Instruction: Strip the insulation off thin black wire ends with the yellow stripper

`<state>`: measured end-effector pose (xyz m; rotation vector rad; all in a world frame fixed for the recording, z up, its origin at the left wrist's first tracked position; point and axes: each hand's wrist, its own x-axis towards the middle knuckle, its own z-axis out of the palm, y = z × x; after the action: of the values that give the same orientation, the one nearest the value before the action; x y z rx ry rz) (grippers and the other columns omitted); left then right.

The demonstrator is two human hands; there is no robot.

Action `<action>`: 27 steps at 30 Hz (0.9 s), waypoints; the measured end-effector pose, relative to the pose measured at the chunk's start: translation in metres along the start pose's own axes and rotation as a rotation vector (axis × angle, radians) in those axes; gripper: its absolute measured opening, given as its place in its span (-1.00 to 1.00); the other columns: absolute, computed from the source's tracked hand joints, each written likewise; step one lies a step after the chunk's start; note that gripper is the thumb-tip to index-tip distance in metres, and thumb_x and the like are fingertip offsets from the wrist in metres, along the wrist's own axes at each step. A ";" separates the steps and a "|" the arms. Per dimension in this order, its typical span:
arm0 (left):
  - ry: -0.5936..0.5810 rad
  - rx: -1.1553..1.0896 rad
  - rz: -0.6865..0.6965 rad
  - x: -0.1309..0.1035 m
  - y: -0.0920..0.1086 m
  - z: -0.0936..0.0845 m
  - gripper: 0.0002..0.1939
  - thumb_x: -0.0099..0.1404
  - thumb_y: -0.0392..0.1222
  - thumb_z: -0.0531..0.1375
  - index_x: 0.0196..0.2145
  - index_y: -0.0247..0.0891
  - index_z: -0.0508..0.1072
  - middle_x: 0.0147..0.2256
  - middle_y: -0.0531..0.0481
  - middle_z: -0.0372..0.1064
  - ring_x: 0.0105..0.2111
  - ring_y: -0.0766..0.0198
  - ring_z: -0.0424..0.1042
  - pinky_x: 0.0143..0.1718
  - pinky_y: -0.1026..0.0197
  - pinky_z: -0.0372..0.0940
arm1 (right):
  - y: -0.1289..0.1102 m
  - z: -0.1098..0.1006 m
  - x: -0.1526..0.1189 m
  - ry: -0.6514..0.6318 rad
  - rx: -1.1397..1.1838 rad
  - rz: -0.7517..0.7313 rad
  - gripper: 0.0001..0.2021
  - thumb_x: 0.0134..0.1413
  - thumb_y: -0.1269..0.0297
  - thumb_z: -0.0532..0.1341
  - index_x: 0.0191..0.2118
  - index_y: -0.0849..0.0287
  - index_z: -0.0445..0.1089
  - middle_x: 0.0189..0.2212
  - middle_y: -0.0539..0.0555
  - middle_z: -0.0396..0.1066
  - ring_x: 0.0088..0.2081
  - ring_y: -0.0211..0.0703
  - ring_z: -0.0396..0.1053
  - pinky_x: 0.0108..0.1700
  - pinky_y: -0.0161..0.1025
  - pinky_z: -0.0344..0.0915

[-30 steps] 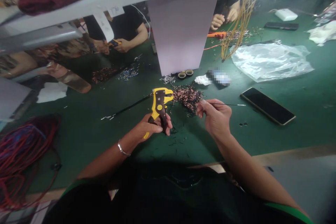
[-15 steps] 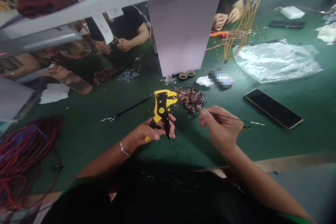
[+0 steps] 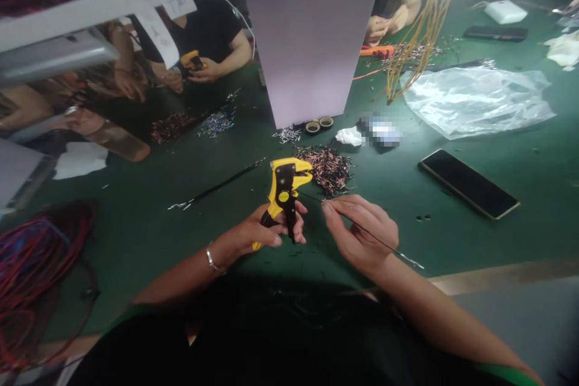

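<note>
Yellow-and-black wire strippers [image 3: 283, 196] stand upright in my left hand [image 3: 275, 229], whose fingers wrap round the handles. The jaws face right, with a gap between them. My right hand [image 3: 366, 229] pinches a thin black wire [image 3: 382, 241] between thumb and forefinger. One end of the wire reaches left toward the strippers' lower jaw; its silvery other end trails past my wrist. Behind the tool lies a heap of black and copper wire scraps [image 3: 330, 170]. A bundle of black wires [image 3: 221, 184] with silvery ends rests left of the strippers.
A phone [image 3: 469, 184] and a clear plastic bag [image 3: 474, 102] lie at the right. A pale upright panel [image 3: 312, 42] stands behind the scraps. Red and blue cable coils [image 3: 40, 283] sit at the left. Across the table, co-workers' hands [image 3: 203, 69] work with tools.
My right hand has moved left and slightly down with the black wire, bringing its left end closer to the strippers. The strippers have shifted slightly right.
</note>
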<state>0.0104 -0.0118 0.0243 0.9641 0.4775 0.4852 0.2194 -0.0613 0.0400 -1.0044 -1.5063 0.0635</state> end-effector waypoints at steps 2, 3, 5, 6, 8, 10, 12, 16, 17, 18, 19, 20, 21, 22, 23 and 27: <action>0.003 0.000 -0.002 0.000 -0.003 -0.001 -0.41 -0.06 -0.33 0.35 0.00 -0.29 0.43 -0.27 -0.09 0.42 -0.25 0.11 0.46 -0.05 -0.04 0.36 | 0.001 0.001 -0.002 -0.012 -0.011 -0.015 -0.85 0.12 0.50 0.28 -0.29 0.08 0.50 -0.50 0.03 0.56 -0.49 -0.17 0.52 -0.47 -0.25 0.48; 0.007 0.004 0.000 0.000 -0.004 -0.002 -0.40 -0.05 -0.33 0.35 0.01 -0.29 0.43 -0.27 -0.09 0.42 -0.26 0.11 0.46 -0.07 -0.02 0.36 | 0.001 0.002 -0.003 -0.017 -0.016 -0.023 -0.85 0.12 0.51 0.28 -0.29 0.08 0.51 -0.49 0.03 0.56 -0.49 -0.16 0.52 -0.46 -0.25 0.49; 0.010 0.013 0.010 0.000 -0.006 -0.002 -0.42 -0.04 -0.33 0.34 0.00 -0.29 0.44 -0.28 -0.08 0.42 -0.26 0.12 0.46 -0.10 0.01 0.35 | 0.002 0.004 -0.006 -0.032 -0.018 -0.050 -0.83 0.10 0.52 0.29 -0.27 0.08 0.51 -0.48 0.04 0.57 -0.49 -0.16 0.53 -0.45 -0.24 0.49; 0.013 0.017 0.019 0.001 -0.006 -0.003 -0.44 -0.04 -0.33 0.33 -0.01 -0.30 0.44 -0.29 -0.08 0.42 -0.27 0.12 0.45 -0.12 0.03 0.35 | 0.003 0.004 -0.007 -0.040 -0.016 -0.066 -0.83 0.10 0.53 0.29 -0.27 0.09 0.51 -0.48 0.04 0.57 -0.49 -0.15 0.53 -0.45 -0.23 0.49; 0.026 0.032 0.037 0.001 -0.007 -0.003 -0.50 -0.04 -0.33 0.32 -0.07 -0.31 0.46 -0.32 -0.07 0.43 -0.29 0.14 0.45 -0.15 0.05 0.33 | 0.003 0.005 -0.008 -0.059 -0.012 -0.099 -0.82 0.09 0.55 0.29 -0.26 0.11 0.51 -0.48 0.06 0.57 -0.49 -0.14 0.53 -0.44 -0.23 0.49; 0.039 0.054 0.050 0.002 -0.007 -0.002 -0.55 -0.04 -0.32 0.32 -0.12 -0.33 0.47 -0.34 -0.08 0.43 -0.31 0.15 0.44 -0.18 0.07 0.33 | 0.004 0.005 -0.008 -0.076 -0.019 -0.112 -0.81 0.08 0.55 0.29 -0.24 0.11 0.50 -0.48 0.06 0.57 -0.48 -0.14 0.53 -0.43 -0.22 0.50; 0.048 0.089 0.051 0.002 -0.006 -0.002 -0.59 -0.02 -0.31 0.31 -0.15 -0.33 0.47 -0.34 -0.07 0.43 -0.32 0.16 0.44 -0.20 0.08 0.32 | 0.004 0.005 -0.008 -0.081 -0.028 -0.119 -0.80 0.08 0.55 0.29 -0.24 0.10 0.50 -0.48 0.05 0.57 -0.49 -0.15 0.52 -0.43 -0.23 0.49; 0.068 0.152 0.036 0.002 -0.006 -0.002 -0.66 0.01 -0.31 0.30 -0.19 -0.32 0.47 -0.37 -0.06 0.44 -0.35 0.17 0.45 -0.23 0.10 0.33 | 0.004 0.005 -0.007 -0.093 -0.014 -0.125 -0.83 0.09 0.56 0.28 -0.26 0.14 0.47 -0.50 0.07 0.55 -0.50 -0.15 0.51 -0.43 -0.23 0.49; 0.076 0.161 0.035 0.003 -0.007 -0.002 -0.68 0.02 -0.30 0.31 -0.21 -0.32 0.46 -0.38 -0.05 0.43 -0.36 0.17 0.45 -0.24 0.10 0.34 | 0.004 0.005 -0.007 -0.098 -0.008 -0.125 -0.83 0.09 0.56 0.28 -0.27 0.14 0.46 -0.50 0.08 0.55 -0.50 -0.15 0.51 -0.43 -0.23 0.48; 0.082 0.167 0.035 0.003 -0.007 -0.001 -0.69 0.02 -0.29 0.31 -0.22 -0.32 0.46 -0.39 -0.05 0.43 -0.37 0.18 0.45 -0.25 0.10 0.35 | 0.004 0.005 -0.007 -0.101 -0.002 -0.124 -0.84 0.09 0.56 0.28 -0.27 0.15 0.46 -0.50 0.08 0.55 -0.50 -0.16 0.50 -0.44 -0.24 0.48; 0.091 0.173 0.040 0.003 -0.008 -0.001 -0.70 0.04 -0.28 0.32 -0.23 -0.32 0.46 -0.40 -0.04 0.43 -0.38 0.18 0.45 -0.26 0.10 0.36 | 0.004 0.005 -0.007 -0.101 0.004 -0.122 -0.84 0.09 0.56 0.27 -0.27 0.15 0.46 -0.50 0.09 0.55 -0.51 -0.16 0.49 -0.44 -0.24 0.47; 0.099 0.181 0.047 0.003 -0.008 -0.001 -0.71 0.05 -0.27 0.33 -0.23 -0.32 0.46 -0.41 -0.04 0.43 -0.39 0.19 0.45 -0.26 0.10 0.36 | 0.005 0.006 -0.007 -0.105 0.011 -0.122 -0.84 0.10 0.56 0.27 -0.27 0.15 0.46 -0.50 0.08 0.54 -0.51 -0.17 0.49 -0.45 -0.24 0.47; 0.105 0.193 0.058 0.003 -0.008 0.000 -0.72 0.08 -0.25 0.33 -0.23 -0.33 0.46 -0.41 -0.04 0.43 -0.40 0.20 0.45 -0.27 0.10 0.37 | 0.005 0.006 -0.007 -0.110 0.018 -0.121 -0.84 0.10 0.56 0.26 -0.26 0.15 0.46 -0.50 0.08 0.55 -0.51 -0.18 0.48 -0.45 -0.24 0.46; 0.110 0.208 0.071 0.002 -0.009 0.000 -0.73 0.10 -0.23 0.33 -0.22 -0.34 0.45 -0.42 -0.04 0.44 -0.41 0.20 0.45 -0.28 0.10 0.37 | 0.005 0.006 -0.007 -0.115 0.022 -0.120 -0.84 0.10 0.55 0.26 -0.26 0.14 0.46 -0.49 0.08 0.55 -0.51 -0.18 0.48 -0.46 -0.24 0.46; 0.118 0.230 0.086 0.002 -0.009 0.001 -0.74 0.13 -0.21 0.34 -0.23 -0.34 0.45 -0.43 -0.04 0.44 -0.42 0.21 0.45 -0.29 0.11 0.38 | 0.005 0.005 -0.007 -0.118 0.025 -0.119 -0.83 0.10 0.55 0.25 -0.26 0.14 0.47 -0.49 0.08 0.55 -0.51 -0.17 0.48 -0.45 -0.24 0.45; 0.181 0.296 0.103 0.001 -0.010 0.001 -0.76 0.19 -0.15 0.35 -0.29 -0.35 0.44 -0.50 -0.03 0.43 -0.50 0.25 0.44 -0.36 0.14 0.39 | 0.006 0.006 -0.007 -0.126 0.036 -0.114 -0.82 0.08 0.56 0.25 -0.26 0.13 0.48 -0.49 0.07 0.55 -0.52 -0.17 0.48 -0.46 -0.24 0.44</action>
<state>0.0138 -0.0172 0.0160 1.2391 0.6785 0.6093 0.2167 -0.0590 0.0298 -0.8981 -1.6692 0.0737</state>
